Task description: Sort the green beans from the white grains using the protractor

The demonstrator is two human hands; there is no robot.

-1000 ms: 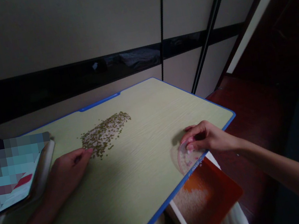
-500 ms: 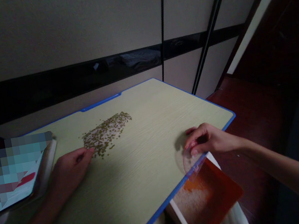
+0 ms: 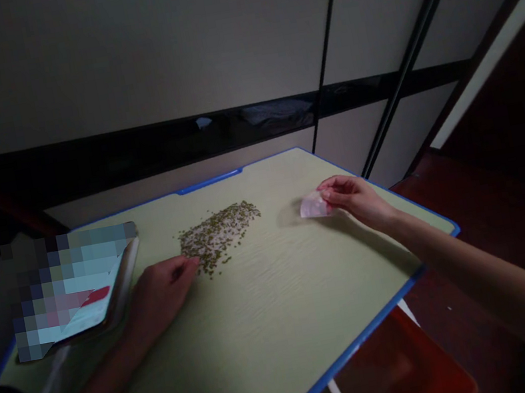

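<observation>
A spread pile of small green beans mixed with whitish grains point(image 3: 220, 231) lies on the pale yellow tabletop point(image 3: 280, 295). At its near left end is my left hand point(image 3: 170, 290), fingers curled and thumb pressed against them. Whatever may be between those fingertips is hidden. My right hand point(image 3: 351, 198) is over the right side of the table, pinching a small clear plastic cup point(image 3: 313, 206) by one end. The cup is tilted on its side, to the right of the pile, and I cannot make out anything in it.
On the left lies a tablet-like device with a lit, blurred screen point(image 3: 88, 278). Blue edging point(image 3: 350, 350) rims the table. Below the front edge sits an orange-red container point(image 3: 408, 360). Cabinet doors point(image 3: 126, 58) stand behind the table.
My right hand has carried the plastic cup from above the orange container at the front edge to farther back over the tabletop. My left hand stays beside the pile. The view has shifted.
</observation>
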